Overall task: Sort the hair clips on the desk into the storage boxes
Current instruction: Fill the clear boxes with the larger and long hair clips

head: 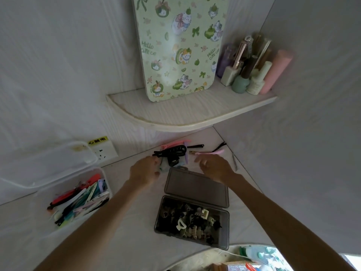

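head view: both boxes are well stocked, flat clips in your clear box (78,200), claw clips in the dark box (192,222). a small pile of loose clips (175,153) waits at the back of the desk (125,231). your left hand (143,171) curls at the pile's edge, maybe pinching a pale clip. your right hand (214,168) hovers loosely open, holding nothing.
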{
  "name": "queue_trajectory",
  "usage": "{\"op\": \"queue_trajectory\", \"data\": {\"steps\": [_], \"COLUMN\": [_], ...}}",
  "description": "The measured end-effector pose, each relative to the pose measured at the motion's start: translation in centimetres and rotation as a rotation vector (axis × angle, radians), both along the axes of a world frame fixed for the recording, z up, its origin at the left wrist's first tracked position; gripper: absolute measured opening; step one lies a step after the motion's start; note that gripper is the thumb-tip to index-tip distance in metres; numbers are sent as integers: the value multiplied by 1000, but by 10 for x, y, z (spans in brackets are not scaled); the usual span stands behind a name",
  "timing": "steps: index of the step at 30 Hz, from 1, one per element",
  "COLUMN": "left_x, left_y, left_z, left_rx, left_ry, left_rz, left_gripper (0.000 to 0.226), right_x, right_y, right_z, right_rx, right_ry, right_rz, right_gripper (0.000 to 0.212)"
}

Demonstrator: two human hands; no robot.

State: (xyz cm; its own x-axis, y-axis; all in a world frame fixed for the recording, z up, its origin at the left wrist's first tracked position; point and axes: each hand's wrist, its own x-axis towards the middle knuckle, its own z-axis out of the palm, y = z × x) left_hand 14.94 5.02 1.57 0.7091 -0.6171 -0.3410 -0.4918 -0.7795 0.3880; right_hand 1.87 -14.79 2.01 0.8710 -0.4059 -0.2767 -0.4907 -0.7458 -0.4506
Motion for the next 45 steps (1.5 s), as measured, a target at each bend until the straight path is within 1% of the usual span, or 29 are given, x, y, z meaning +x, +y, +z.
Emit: {"op": "queue_trajectory", "data": {"steps": [1, 2, 4, 5, 6, 7, 9, 11, 13, 14, 18, 20, 21, 23, 25, 27, 30, 34, 35, 37, 38, 40, 42, 43, 45], "left_x": [-3, -5, -7, -6, -6, -5, -4, -3, -1, -1, 3, 5, 6, 8, 10, 13, 17, 20, 19, 17, 17, 20, 26, 29, 30], "left_y": [1, 2, 4, 3, 2, 0, -5, -9, -12, -14, -19, -17, -14, -7, 2, 16, 39, 70, 79, 97, 107, 130, 160, 174, 201], "left_z": [-3, -7, -10, -12, -13, -14, -15, -15, -17, -17, -17, -16, -15, -14, -12, -7, 2, 19, 26, 39, 46, 58, 62, 61, 55], "left_rx": [9, 7, -25, -38, -44, -46, -62, -84, -87, -76, 8, 46, 64, 102, 135, 159, 152, 28, 8, -46, -81, -125, -78, -29, 60], "left_ry": [0, -13, -71, -98, -114, -115, -89, -33, 18, 33, 3, -31, -43, -42, -20, 2, 38, 127, 140, 131, 107, 19, -73, -89, -66], "left_rz": [-24, -30, -11, 3, 15, 28, 89, 199, 295, 321, 310, 281, 265, 257, 253, 245, 214, 264, 256, 241, 244, 294, 367, 387, 431], "left_gripper": [36, 39, 38, 36, 34, 33, 30, 26, 23, 23, 27, 28, 28, 30, 29, 28, 25, 9, 7, 16, 21, 25, 25, 26, 27], "right_x": [3, 7, 10, 11, 11, 11, 12, 14, 16, 17, 18, 16, 15, 15, 14, 14, 18, 36, 43, 59, 67, 84, 100, 106, 120], "right_y": [-3, -6, -11, -12, -13, -12, -12, -15, -17, -17, -14, -15, -15, -14, -14, -10, -4, 7, 13, 31, 44, 75, 109, 125, 159], "right_z": [-3, -6, -15, -20, -25, -31, -34, -34, -31, -31, -32, -34, -33, -28, -20, -11, 6, 32, 39, 52, 58, 68, 73, 74, 73], "right_rx": [-92, -187, -319, -350, -376, -398, -463, -538, -603, -602, -561, -526, -498, -498, -477, -447, -399, -262, -216, -117, -62, 87, 243, 298, 296], "right_ry": [-62, -51, 138, 207, 222, 199, 114, 53, 52, 82, 111, 49, 20, -71, -124, -134, -77, 42, 106, 215, 235, 215, 180, 175, 158], "right_rz": [-36, -42, 3, 28, 38, 38, 42, 71, 111, 135, 198, 181, 187, 196, 157, 95, -15, -57, -44, 8, 42, 121, 216, 268, 415], "right_gripper": [33, 41, 61, 65, 64, 57, 37, 22, 13, 12, 26, 35, 34, 25, 17, 20, 26, 30, 32, 35, 36, 37, 30, 27, 26]}}
